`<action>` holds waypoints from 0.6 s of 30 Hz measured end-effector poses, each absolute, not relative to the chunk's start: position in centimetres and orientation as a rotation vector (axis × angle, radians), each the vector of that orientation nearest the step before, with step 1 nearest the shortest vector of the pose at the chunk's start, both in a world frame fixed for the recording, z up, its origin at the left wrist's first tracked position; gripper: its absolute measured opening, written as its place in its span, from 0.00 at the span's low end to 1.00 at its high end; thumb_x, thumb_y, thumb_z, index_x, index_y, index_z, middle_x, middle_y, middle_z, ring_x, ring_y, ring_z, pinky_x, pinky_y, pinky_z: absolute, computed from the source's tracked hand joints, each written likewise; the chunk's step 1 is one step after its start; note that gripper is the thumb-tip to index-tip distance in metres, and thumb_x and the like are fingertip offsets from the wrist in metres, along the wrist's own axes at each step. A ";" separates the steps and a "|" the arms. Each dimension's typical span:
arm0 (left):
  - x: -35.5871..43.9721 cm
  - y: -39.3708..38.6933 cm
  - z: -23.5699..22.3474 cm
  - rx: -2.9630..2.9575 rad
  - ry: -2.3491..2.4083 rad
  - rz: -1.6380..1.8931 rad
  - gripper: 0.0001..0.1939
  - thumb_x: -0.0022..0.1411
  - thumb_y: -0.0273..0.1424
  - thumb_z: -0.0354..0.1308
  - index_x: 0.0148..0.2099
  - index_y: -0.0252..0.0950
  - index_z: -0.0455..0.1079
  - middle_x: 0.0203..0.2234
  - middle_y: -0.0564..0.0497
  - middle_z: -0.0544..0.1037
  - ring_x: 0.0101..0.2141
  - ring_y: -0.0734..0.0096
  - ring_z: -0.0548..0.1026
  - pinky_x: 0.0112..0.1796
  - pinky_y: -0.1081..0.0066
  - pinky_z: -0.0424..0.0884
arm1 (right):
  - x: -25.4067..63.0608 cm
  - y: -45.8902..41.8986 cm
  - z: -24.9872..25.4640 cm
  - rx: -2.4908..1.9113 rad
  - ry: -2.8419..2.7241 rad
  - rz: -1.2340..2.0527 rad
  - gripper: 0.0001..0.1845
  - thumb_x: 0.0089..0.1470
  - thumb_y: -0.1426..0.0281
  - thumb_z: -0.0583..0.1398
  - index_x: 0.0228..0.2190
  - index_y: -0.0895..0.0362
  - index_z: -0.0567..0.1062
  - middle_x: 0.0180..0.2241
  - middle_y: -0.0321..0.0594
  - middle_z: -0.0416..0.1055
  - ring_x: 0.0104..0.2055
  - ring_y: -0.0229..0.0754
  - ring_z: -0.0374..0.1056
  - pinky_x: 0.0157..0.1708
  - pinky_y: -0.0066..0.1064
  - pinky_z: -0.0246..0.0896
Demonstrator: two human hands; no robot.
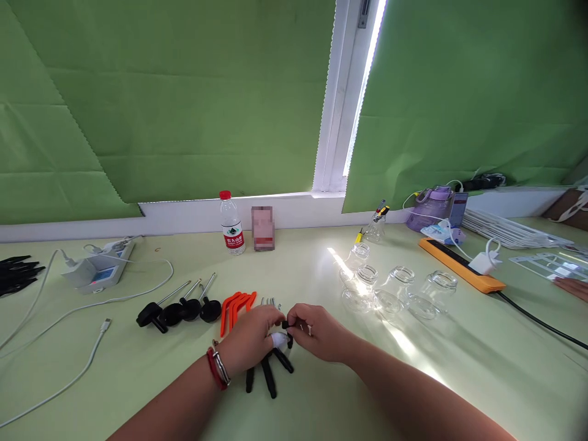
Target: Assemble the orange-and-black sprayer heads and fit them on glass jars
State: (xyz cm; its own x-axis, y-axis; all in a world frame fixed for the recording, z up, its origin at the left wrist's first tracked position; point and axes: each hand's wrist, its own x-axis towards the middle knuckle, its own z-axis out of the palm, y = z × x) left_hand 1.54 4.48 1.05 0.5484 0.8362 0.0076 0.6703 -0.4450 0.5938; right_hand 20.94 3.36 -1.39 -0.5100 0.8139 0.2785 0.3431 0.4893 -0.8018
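Note:
My left hand (252, 339) is closed around a white piece (279, 340) with a dark end, partly hidden by the fingers. Right beside it, my right hand (319, 331) pinches a small black part (285, 324), which the left fingertips also seem to meet. Below the left hand, several black handles (268, 376) lie on the table, and small metal tips poke out above it. Orange-red bent pieces (236, 306) rest just to the left. Farther left are several black knob-shaped pieces (210, 310) with metal rods.
Several clear glass jars (434, 295) stand to the right, before an orange power strip (459, 264). A water bottle (232, 226) stands at the back. White cables (133, 295) and a white power strip (103, 269) lie left. A hand (572, 286) shows at the right edge.

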 end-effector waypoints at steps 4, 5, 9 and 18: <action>0.0 4.7 3.3 2.342 1.417 0.251 0.05 0.55 0.33 0.53 0.31 0.38 0.68 0.26 0.52 0.73 0.29 0.65 0.69 0.29 0.71 0.59 | 20.7 3.9 -2.4 -1.117 -1.925 1.080 0.02 0.52 0.74 0.54 0.30 0.55 0.65 0.21 0.29 0.60 0.22 0.32 0.53 0.22 0.24 0.51; -0.3 4.5 3.9 2.365 1.449 0.147 0.06 0.55 0.34 0.54 0.30 0.38 0.67 0.23 0.51 0.72 0.27 0.64 0.69 0.27 0.70 0.58 | 20.6 4.0 -2.7 -1.173 -1.890 1.096 0.02 0.51 0.74 0.55 0.30 0.55 0.65 0.21 0.29 0.60 0.22 0.32 0.53 0.22 0.24 0.51; -0.6 2.9 4.7 2.325 1.506 -0.165 0.15 0.45 0.40 0.63 0.32 0.37 0.66 0.24 0.47 0.72 0.25 0.58 0.70 0.25 0.68 0.58 | 20.7 4.7 -3.6 -1.346 -1.866 1.094 0.01 0.50 0.73 0.56 0.29 0.56 0.68 0.21 0.31 0.63 0.22 0.32 0.55 0.21 0.24 0.51; 0.4 2.2 1.9 2.256 1.417 -0.108 0.11 0.45 0.30 0.60 0.34 0.37 0.65 0.29 0.46 0.74 0.30 0.51 0.74 0.28 0.65 0.64 | 21.0 4.4 -3.2 -1.495 -1.963 0.947 0.04 0.45 0.76 0.58 0.24 0.56 0.67 0.20 0.31 0.64 0.21 0.31 0.55 0.19 0.23 0.48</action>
